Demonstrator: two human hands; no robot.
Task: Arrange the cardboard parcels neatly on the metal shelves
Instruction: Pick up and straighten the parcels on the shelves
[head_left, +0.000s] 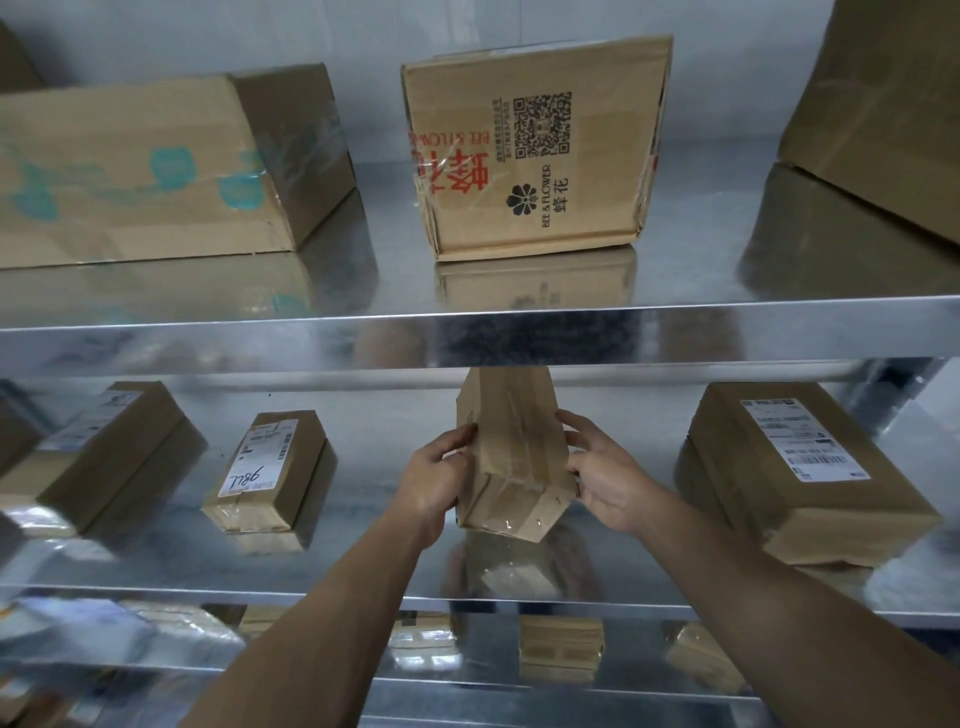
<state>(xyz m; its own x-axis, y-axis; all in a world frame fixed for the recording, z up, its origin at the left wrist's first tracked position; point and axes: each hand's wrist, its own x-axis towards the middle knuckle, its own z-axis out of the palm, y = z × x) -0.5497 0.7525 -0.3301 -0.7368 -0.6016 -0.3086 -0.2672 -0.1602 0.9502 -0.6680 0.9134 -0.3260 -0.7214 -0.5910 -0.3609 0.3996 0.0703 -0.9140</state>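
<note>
My left grip and right grip clasped the taped parcel by its sides, fingers curled round it. It stood on end on the middle shelf, between the small labelled parcel and the large labelled parcel.

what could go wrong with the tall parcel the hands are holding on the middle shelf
The taped parcel stands on its narrow end between the left hand and right hand, so it may topple once released. Its top is close under the upper shelf and could catch there.
</note>
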